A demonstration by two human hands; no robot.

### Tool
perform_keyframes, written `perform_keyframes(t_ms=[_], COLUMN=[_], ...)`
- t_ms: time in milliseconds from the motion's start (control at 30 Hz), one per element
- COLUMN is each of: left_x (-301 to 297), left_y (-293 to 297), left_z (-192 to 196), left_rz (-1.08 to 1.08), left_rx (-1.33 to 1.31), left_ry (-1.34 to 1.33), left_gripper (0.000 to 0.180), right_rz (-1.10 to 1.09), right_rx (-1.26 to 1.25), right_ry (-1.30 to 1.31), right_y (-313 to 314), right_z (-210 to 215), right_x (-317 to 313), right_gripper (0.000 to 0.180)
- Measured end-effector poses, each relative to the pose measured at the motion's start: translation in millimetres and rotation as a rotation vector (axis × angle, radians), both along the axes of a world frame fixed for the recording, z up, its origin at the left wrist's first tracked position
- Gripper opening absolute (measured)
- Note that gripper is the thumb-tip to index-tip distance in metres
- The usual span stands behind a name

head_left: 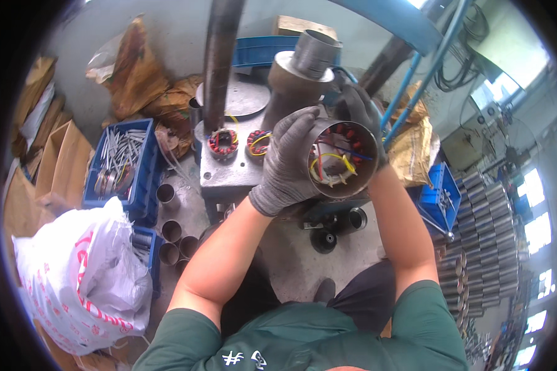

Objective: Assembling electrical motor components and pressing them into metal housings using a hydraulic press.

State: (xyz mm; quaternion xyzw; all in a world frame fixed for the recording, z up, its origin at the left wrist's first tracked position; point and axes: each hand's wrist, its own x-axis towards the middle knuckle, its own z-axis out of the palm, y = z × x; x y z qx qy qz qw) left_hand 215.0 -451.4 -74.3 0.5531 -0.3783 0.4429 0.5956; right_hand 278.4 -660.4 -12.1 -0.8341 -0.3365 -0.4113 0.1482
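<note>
sitting between gloved left hand and right hand — the metal cylinder, gripped by both.

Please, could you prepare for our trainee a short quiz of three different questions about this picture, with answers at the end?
1. What do the grey-gloved left hand and the grey-gloved right hand hold?

2. True or false: the bulging white plastic bag is on the person's left side.

3. How many ring-shaped coils with red windings can be seen standing on the grey metal machine table?
A) one
B) two
C) four

Key:
1. An open, round metal tube with a red-wound coil ring inside.
2. True.
3. B.
</note>
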Motion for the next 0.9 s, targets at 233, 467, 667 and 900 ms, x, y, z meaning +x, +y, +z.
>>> perform_keyframes(t_ms=[233,467,667,900], left_x=[-20.3,-52.5,-68.3,-65.0], left_y=[-31.8,-106.0,-125.6,-112.8], left_z=[-1.1,-58.1,-76.2,-94.8], left_rz=[-0.031,-0.606,-0.889,-0.831], left_rx=[0.415,0.524,0.621,0.802], left_ry=[0.083,0.454,0.603,0.675], left_gripper=[0.101,0.122,0.101,0.083], right_rz=[0.13,0.063,-0.504,-0.716], right_rx=[0.608,1.228,1.435,2.253], right_ry=[0.943,1.032,0.999,0.446], right_y=[-36.9,-107.1,-216.9,-315.8], right_z=[-15.5,-94.0,-140.0,-233.8], right_x=[-183.1,-232.5,-314.8,-438.0], right_gripper=[0.068,0.061,0.026,0.006])
